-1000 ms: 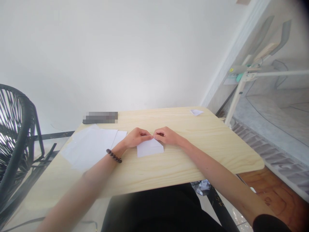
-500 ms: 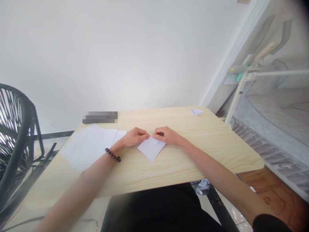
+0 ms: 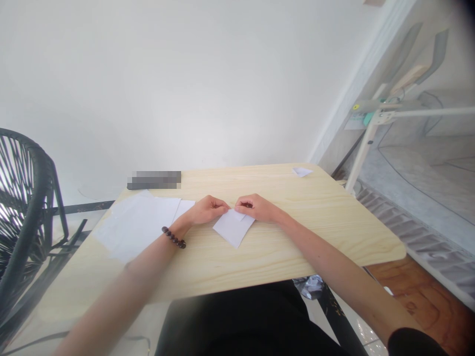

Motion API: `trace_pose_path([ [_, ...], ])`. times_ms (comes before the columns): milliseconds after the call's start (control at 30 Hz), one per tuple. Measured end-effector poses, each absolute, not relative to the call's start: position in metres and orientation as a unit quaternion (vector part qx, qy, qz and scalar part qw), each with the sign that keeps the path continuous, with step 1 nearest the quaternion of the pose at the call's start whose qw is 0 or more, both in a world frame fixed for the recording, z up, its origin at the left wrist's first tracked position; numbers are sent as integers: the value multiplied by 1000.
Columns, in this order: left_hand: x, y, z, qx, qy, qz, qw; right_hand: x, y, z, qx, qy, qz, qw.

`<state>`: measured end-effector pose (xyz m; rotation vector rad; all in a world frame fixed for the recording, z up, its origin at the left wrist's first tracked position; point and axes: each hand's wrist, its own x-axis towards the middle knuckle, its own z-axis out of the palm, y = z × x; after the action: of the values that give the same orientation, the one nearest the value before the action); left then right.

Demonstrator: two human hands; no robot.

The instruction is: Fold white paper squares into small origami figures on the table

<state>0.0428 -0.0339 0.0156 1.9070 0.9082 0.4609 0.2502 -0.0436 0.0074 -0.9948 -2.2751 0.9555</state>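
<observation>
A small folded paper [image 3: 234,229], white and roughly diamond-shaped, lies over the middle of the table with one corner pointing toward me. My left hand [image 3: 208,209], with a dark bead bracelet at the wrist, pinches its far corner between thumb and fingers. Close beside it, my right hand [image 3: 257,207] pinches the same far edge, where a folded flap shows under the thumb. Both hands are closed, their fingertips almost meeting. The fingers hide the tip of the far corner.
Loose white sheets [image 3: 144,222] overlap on the left of the wooden table [image 3: 282,257]. A small folded paper piece [image 3: 302,171] sits at the back right, a blurred-out dark object [image 3: 154,180] at the back left. A black woven chair [image 3: 29,198] stands left.
The folded paper has turned slightly, its near corner shifting a little to the right. Both hands keep their pinch in nearly the same place.
</observation>
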Motion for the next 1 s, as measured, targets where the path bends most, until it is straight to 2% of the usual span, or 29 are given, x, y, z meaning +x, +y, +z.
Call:
trace_pose_path([
  [600,44,-36,16,775,385,203,459,250,-44,5,-369,-829,339,248],
  [1000,49,-36,13,764,413,261,420,242,-44,2,-388,-832,259,301],
])
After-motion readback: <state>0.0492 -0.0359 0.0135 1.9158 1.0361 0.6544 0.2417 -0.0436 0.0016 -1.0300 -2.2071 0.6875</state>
